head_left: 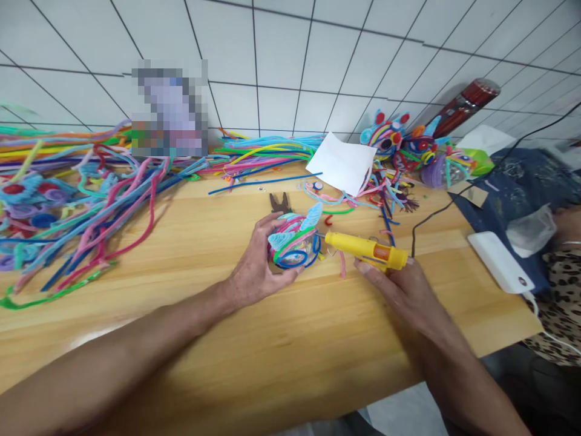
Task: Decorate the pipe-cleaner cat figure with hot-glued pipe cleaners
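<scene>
Evidently the work is partway along. Near the middle of the counter (204, 351), between its far and near edges, a round craft piece (295, 242) is cradled by the left hand (252, 263), thumb along its near side and fingers curled around its left; whether it rests on the wood or is lifted cannot be told. The right hand (406, 287) is wrapped around a yellow glue gun (363, 247), its nozzle at the piece's right side, too small to tell whether it touches.

Done so far, by the look of it: two light blue ear-like shapes stand on the piece, pink and green strips run across it, and a blue loop sits on the side nearest the person. What seems left is the covering of the rest, since a see-through patch shows by the loop. Toward the far right corner of the counter stand other decorated figures (385, 136), more fully dressed with red and blue rounds; set beside them, the held piece looks less complete.

Plenty of material appears unused: a tangle of fuzzy stems (113, 200) spreads over the left part, and more lie along the far edge near a white sheet (342, 163). Pliers (279, 203) lie just beyond the piece, in neither hand.
</scene>
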### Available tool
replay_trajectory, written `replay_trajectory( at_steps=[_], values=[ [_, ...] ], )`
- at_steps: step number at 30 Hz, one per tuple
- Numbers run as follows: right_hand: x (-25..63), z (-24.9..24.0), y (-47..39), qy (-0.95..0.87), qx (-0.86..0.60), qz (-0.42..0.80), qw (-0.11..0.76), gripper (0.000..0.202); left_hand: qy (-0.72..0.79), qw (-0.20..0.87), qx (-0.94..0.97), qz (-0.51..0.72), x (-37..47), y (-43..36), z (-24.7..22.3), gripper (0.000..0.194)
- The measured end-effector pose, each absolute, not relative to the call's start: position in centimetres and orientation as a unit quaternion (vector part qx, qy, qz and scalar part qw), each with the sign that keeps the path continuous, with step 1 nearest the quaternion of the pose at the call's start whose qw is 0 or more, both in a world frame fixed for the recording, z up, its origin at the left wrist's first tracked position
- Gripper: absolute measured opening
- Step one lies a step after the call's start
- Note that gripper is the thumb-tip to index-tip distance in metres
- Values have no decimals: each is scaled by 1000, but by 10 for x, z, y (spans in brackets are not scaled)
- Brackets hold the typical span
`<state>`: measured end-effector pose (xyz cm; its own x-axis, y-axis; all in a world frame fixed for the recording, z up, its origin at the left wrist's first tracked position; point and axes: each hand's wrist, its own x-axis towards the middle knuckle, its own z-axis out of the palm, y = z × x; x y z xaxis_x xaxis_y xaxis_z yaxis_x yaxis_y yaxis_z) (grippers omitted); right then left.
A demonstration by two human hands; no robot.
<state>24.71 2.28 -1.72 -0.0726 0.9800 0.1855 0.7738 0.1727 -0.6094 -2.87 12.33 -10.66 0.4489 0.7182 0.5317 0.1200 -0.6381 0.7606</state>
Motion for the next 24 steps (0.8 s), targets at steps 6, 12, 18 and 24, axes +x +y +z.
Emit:
replay_trajectory(
  at_steps=[6,12,18,24],
  values=[
    [247,-15,22,-718,-609,185,282,37,266,337,782,452,-29,124,-107,85],
    [246,-15,24,-710,-616,177,292,38,271,328,783,453,-29,123,-107,85],
    [246,-14,24,-707,-617,189,289,43,271,331,780,457,-29,123,-108,85],
    [248,-18,22,-684,-635,223,281,44,267,333,780,458,-29,123,-109,88]
  ],
)
